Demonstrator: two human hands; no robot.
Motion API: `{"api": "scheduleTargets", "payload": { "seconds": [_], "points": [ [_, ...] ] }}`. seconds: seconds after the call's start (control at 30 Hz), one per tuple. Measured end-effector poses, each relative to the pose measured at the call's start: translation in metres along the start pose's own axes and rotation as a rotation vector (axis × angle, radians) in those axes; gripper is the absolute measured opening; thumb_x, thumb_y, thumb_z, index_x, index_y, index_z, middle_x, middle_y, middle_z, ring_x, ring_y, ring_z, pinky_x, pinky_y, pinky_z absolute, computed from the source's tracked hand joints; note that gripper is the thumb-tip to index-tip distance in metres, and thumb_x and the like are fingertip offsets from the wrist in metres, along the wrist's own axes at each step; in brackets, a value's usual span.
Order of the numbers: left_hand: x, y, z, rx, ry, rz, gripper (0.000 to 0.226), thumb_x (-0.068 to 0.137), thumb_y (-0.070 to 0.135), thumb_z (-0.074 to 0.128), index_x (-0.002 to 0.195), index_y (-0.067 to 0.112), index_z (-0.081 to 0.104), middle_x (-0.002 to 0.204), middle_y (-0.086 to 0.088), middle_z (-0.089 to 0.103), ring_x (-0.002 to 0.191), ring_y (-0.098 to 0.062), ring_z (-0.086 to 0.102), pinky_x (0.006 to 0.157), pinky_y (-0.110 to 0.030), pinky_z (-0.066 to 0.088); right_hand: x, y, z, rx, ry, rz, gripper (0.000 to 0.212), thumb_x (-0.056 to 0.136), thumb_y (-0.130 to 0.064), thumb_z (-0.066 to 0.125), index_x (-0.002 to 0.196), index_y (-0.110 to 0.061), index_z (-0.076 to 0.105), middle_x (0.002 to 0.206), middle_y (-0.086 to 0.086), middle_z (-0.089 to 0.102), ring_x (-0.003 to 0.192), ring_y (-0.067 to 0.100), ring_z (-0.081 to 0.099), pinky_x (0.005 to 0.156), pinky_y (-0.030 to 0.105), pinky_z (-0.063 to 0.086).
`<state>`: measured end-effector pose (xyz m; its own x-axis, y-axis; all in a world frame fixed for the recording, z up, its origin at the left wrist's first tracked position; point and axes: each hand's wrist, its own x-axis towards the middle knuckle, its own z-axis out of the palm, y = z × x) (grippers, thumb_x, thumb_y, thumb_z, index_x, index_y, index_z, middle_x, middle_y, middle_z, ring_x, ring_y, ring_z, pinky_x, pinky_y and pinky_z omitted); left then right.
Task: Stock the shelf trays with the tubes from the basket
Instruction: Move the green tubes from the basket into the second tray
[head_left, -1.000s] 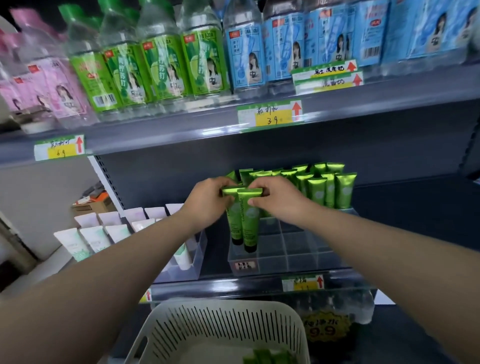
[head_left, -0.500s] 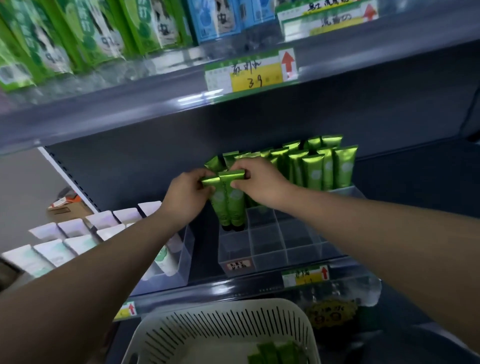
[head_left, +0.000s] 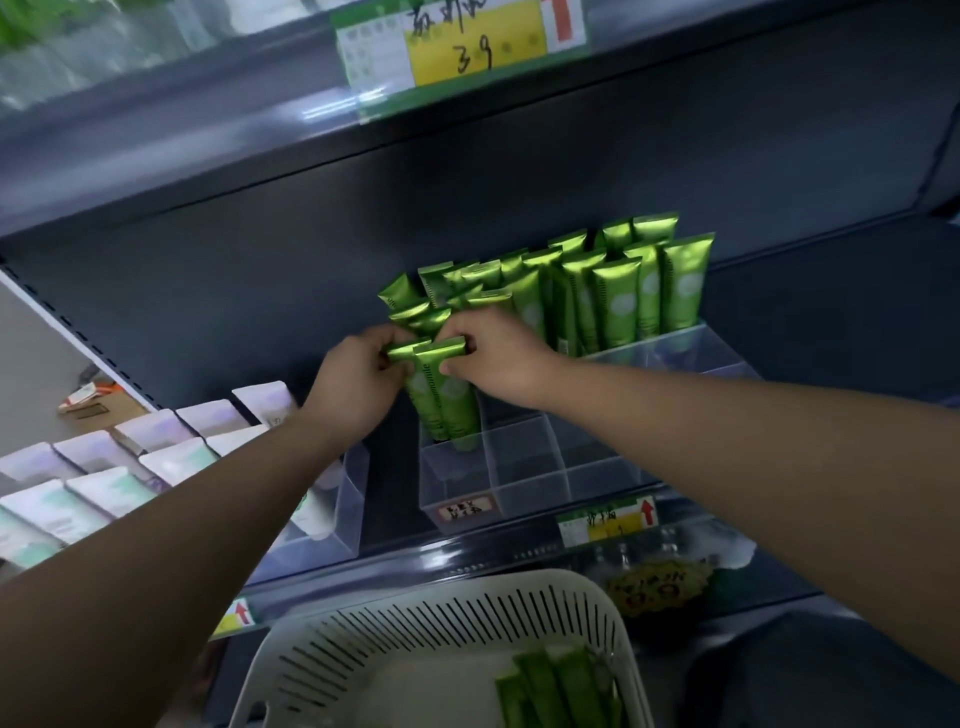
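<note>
Two green tubes (head_left: 448, 400) stand cap-down at the front left of a clear divided tray (head_left: 524, 467) on the shelf. My left hand (head_left: 358, 382) pinches the flat top of the left tube. My right hand (head_left: 496, 358) pinches the top of the right one. Behind them several more green tubes (head_left: 613, 301) fill the tray's back rows. A white slotted basket (head_left: 415, 639) sits below the shelf edge, with a few green tubes (head_left: 561, 686) lying in it.
A second clear tray (head_left: 332, 519) at the left holds several white tubes (head_left: 130, 467). The tray's front cells to the right of the held tubes stand unfilled. Price tags (head_left: 608, 519) line the shelf edge; an upper shelf (head_left: 260, 130) overhangs.
The view has tipped downward, so the bottles above have left the frame. Both hands have lowered the two tubes deeper into the tray's front left cells.
</note>
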<state>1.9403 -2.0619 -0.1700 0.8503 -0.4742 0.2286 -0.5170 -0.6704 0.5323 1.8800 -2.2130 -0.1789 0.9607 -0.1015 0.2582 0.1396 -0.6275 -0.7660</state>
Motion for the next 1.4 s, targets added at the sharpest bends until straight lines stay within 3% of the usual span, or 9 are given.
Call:
{"api": "scheduleTargets", "payload": {
  "seconds": [0.23,0.3,0.37,0.47,0.6,0.77,0.87,1.0,1.4],
  "points": [
    [-0.002,-0.005,0.007,0.028,0.014,0.011,0.027,0.090,0.005,0.057,0.115,0.014,0.060,0.089,-0.004,0.060,0.077,-0.015,0.053,0.066,-0.018,0.034,-0.002,-0.002,0.004,-0.011,0.030,0.029,0.023,0.086,-0.010,0.065,0.109,-0.010,0.063,0.071,-0.017,0.039,0.063,0.000,0.039,0.052,0.010,0.028],
    [-0.003,-0.006,0.007,0.057,0.017,0.016,0.031,0.089,0.005,0.056,0.119,0.016,0.059,0.100,-0.007,0.059,0.082,-0.015,0.055,0.069,-0.015,0.033,-0.003,-0.003,0.006,-0.035,0.041,0.020,0.025,0.087,-0.009,0.063,0.112,-0.011,0.061,0.080,-0.013,0.049,0.073,0.006,0.045,0.058,0.015,0.034],
    [-0.005,-0.005,0.005,0.071,0.030,0.033,0.035,0.088,0.004,0.056,0.121,0.015,0.058,0.111,-0.010,0.058,0.090,-0.019,0.060,0.076,-0.017,0.037,-0.005,-0.006,0.007,-0.065,0.044,0.014,0.029,0.087,-0.009,0.063,0.115,-0.013,0.059,0.105,-0.003,0.058,0.091,0.008,0.048,0.076,0.019,0.040],
    [-0.011,0.001,0.000,0.094,0.058,0.061,0.039,0.086,0.002,0.056,0.124,0.011,0.055,0.120,-0.013,0.052,0.103,-0.026,0.059,0.088,-0.019,0.039,-0.009,-0.012,0.008,-0.131,0.063,-0.002,0.037,0.087,-0.009,0.063,0.122,-0.015,0.054,0.126,0.003,0.050,0.111,0.015,0.051,0.094,0.026,0.042],
    [-0.023,0.008,-0.009,0.174,0.069,0.091,0.043,0.088,0.006,0.055,0.130,0.013,0.051,0.124,-0.011,0.050,0.109,-0.024,0.054,0.079,-0.010,0.030,-0.014,-0.024,0.005,-0.239,0.042,-0.033,0.044,0.088,-0.013,0.061,0.130,-0.016,0.047,0.135,0.003,0.041,0.122,0.020,0.045,0.099,0.027,0.037],
    [-0.040,0.014,-0.023,0.272,0.053,0.131,0.046,0.089,0.010,0.052,0.134,0.013,0.047,0.130,-0.009,0.050,0.119,-0.024,0.049,0.097,-0.027,0.038,-0.024,-0.036,0.002,-0.430,-0.036,-0.052,0.059,0.091,-0.023,0.057,0.144,-0.017,0.032,0.152,0.004,0.023,0.139,0.024,0.026,0.114,0.036,0.027],
    [-0.052,0.016,-0.031,0.398,0.043,0.161,0.050,0.086,0.013,0.051,0.136,0.015,0.043,0.132,-0.009,0.049,0.121,-0.027,0.047,0.103,-0.037,0.038,-0.034,-0.045,0.000,-0.536,-0.100,-0.025,0.071,0.090,-0.031,0.055,0.149,-0.024,0.017,0.158,0.001,0.005,0.145,0.025,0.007,0.117,0.045,0.019],
    [-0.066,0.019,-0.036,0.555,0.008,0.151,0.060,0.088,0.018,0.046,0.146,0.019,0.027,0.148,-0.004,0.034,0.140,-0.024,0.026,0.116,-0.040,0.019,-0.047,-0.054,0.000,-0.626,-0.131,-0.031,0.075,0.090,-0.037,0.052,0.151,-0.027,0.008,0.159,0.000,-0.006,0.146,0.023,-0.005,0.117,0.045,0.008],
    [-0.139,0.034,-0.053,0.673,0.062,0.100,0.073,0.089,0.043,0.045,0.149,0.021,0.010,0.158,-0.003,0.005,0.147,-0.023,-0.003,0.119,-0.045,0.002,-0.099,-0.084,0.006,-0.729,-0.170,-0.045,0.085,0.087,-0.050,0.050,0.150,-0.033,-0.004,0.157,-0.004,-0.018,0.145,0.024,-0.016,0.118,0.052,0.000]
  ]
}}
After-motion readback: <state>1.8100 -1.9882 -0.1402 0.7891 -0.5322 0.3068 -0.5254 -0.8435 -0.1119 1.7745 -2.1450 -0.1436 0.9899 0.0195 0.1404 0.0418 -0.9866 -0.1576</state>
